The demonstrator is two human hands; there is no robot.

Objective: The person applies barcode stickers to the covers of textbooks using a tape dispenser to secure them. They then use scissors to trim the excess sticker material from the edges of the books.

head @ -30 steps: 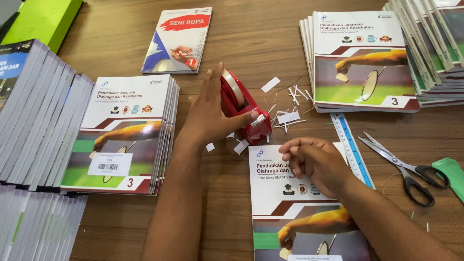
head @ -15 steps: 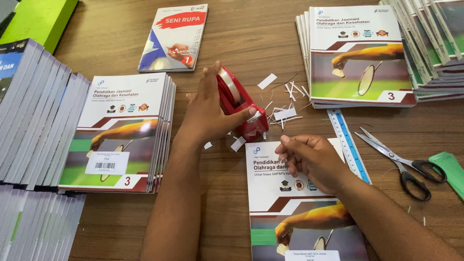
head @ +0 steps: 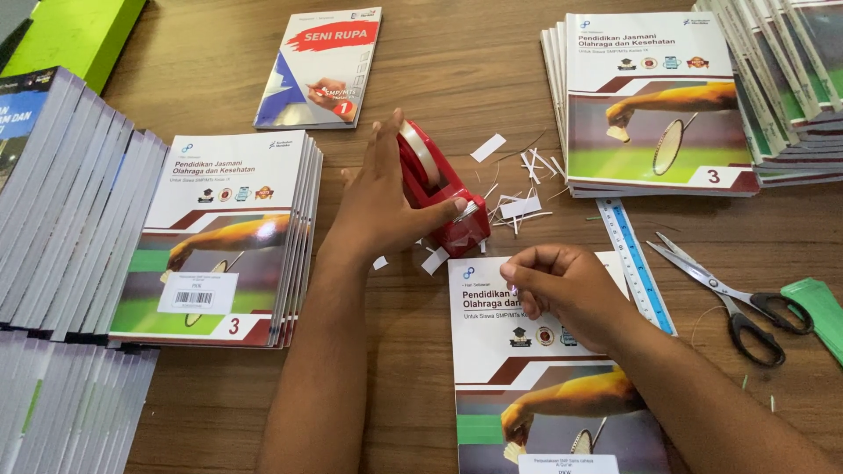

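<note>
Left hand (head: 386, 206) clasps red tape dispenser (head: 439, 189); right hand (head: 566, 290) curled on book (head: 527, 351), pinch contents unclear

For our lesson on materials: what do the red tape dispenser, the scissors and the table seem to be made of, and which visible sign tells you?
Red tape dispenser: probably moulded plastic, with an even glossy red shell under the left hand.
Scissors: blades look like bare metal, grey with a sheen; the black handles are likely plastic.
Table: wood or wood-look laminate, brown with grain lines; which one cannot be told.
</note>
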